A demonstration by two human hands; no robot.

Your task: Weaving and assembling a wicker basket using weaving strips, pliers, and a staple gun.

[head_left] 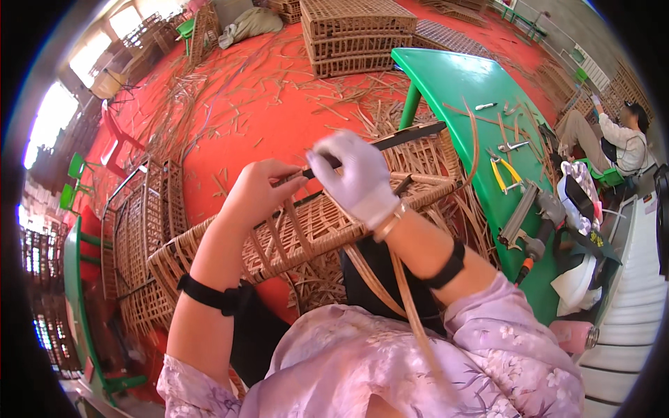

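Observation:
A half-woven wicker basket [306, 240] of brown strips lies across my lap, with a dark frame bar [411, 136] along its far edge. My left hand [261, 191], bare, pinches that bar with thumb and fingertips. Just right of it, my right hand [355, 174] wears a whitish glove and is curled closed at the same bar. Its fingers are slightly blurred, and what they hold is hidden. Loose brown strips [411, 306] hang from the basket toward my lap.
On the right, a green table [453, 83] carries yellow-handled pliers [503, 174], a marker [486, 106], a power tool [550, 209] and strips. Stacked wicker baskets [359, 35] stand beyond; more wickerwork [143, 216] is at left. Strip scraps litter the red floor [244, 90]. A person [627, 139] sits far right.

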